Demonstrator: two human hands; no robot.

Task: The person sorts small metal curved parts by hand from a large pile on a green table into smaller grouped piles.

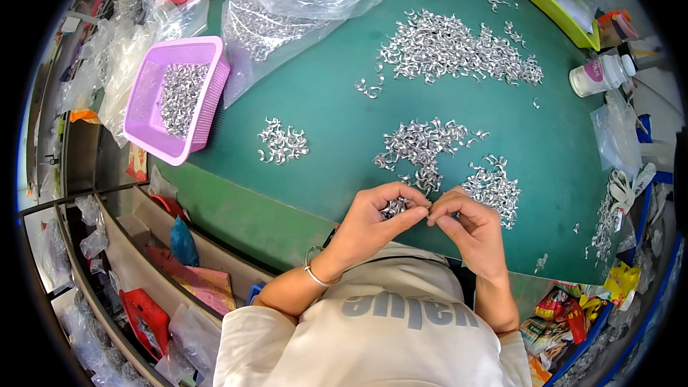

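Observation:
My left hand (pixel 364 223) is cupped around several small curved silver metal pieces (pixel 393 207), its thumb and index finger closed together. Close against those fingertips, my right hand (pixel 474 233) makes a pinch; whatever lies between its fingers is too small to make out. Both hands are at the near edge of the green table (pixel 330 129). Just beyond them is a loose pile of the same silver pieces (pixel 423 145). Another heap (pixel 499 193) lies beside my right hand, and a smaller one (pixel 284 141) sits farther left.
A large spread of pieces (pixel 451 46) covers the far middle. At left stand a purple basket (pixel 135 111) partly filled with them and a clear plastic bag (pixel 240 72). A white bottle (pixel 598 76) and a lime-green tray (pixel 548 11) are at far right; a drawer (pixel 236 272) is open lower left.

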